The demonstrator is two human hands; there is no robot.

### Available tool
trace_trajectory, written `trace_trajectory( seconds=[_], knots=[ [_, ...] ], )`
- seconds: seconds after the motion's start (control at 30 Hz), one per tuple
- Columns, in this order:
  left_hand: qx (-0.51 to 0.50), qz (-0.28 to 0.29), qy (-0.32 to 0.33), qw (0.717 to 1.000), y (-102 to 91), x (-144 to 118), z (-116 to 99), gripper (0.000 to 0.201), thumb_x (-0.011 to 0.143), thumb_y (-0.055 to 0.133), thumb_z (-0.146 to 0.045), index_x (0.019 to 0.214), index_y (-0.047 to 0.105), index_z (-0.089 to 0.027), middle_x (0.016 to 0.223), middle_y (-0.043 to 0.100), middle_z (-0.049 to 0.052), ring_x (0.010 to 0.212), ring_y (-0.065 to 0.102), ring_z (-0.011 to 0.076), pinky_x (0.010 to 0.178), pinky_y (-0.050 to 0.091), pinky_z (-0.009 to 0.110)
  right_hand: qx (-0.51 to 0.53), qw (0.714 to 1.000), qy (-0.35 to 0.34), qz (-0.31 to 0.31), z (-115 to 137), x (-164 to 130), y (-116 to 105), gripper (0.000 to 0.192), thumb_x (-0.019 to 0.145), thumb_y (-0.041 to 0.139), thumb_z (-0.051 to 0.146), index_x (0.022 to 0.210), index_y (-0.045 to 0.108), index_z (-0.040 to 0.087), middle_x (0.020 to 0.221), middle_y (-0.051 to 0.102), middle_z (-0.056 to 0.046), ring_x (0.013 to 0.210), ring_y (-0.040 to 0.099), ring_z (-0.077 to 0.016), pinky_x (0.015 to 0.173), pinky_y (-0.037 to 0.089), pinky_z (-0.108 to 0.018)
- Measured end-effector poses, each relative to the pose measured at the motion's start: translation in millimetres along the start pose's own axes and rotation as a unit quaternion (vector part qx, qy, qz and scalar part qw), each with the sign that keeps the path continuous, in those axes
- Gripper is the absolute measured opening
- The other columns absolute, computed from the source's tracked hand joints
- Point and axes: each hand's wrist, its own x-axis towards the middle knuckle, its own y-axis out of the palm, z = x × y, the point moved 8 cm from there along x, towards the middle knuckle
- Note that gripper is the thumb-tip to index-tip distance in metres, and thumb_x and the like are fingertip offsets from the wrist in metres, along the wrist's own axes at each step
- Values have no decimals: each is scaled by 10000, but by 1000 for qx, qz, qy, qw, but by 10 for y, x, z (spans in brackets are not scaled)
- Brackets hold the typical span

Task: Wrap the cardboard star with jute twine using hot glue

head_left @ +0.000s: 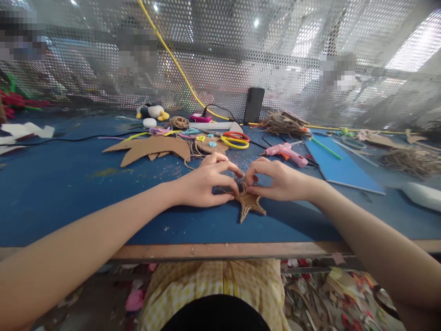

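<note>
Star (251, 202) near front edge of bench (76, 188), room leftward; left hand (203, 185) and right hand (282, 180) arched, pinched on it.

A silvery screen (220, 59) punched with small holes rises along the far side of the desk (62, 184), and I catch small bright lights (256, 22) glinting through it. A broad white glare (420, 41) comes through at far right. The desk is blue with a worn wooden near edge (234, 251); colourful scraps (358, 299) litter the floor (106, 287) beneath.
</note>
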Motion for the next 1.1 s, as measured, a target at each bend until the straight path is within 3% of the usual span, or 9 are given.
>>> trace_trajectory(
  seconds=[0.27,0.73,0.97,1.1],
  knots=[
    [11,12,-31,999,46,-7,60,136,905,698,-332,992,754,-243,1284,640,74,1220,410,302,1120,320,499,-5,1000,-11,12,39,9,30,94,861,602,122,850,555,203,800,612,8,762,531,-136,766,405,-281],
    [-2,16,-5,1000,50,-7,-16,125,923,668,-291,1012,752,-263,1288,616,77,1230,400,305,1121,326,506,-17,1000,-22,12,49,14,54,179,783,570,41,837,549,211,790,599,17,783,510,-144,804,386,-288],
    [2,22,-8,1000,56,-10,-14,124,916,679,-288,993,776,-287,1305,614,72,1253,388,321,1125,321,522,-28,999,-22,14,29,20,45,108,834,590,99,837,583,207,799,631,4,785,539,-151,803,408,-302],
    [19,9,-26,999,44,-6,28,190,916,686,-342,1075,740,-254,1290,640,76,1223,410,310,1113,329,515,3,1000,-1,17,-29,15,15,19,896,638,210,889,643,194,834,679,-17,785,592,-150,761,449,-282]
  ],
)
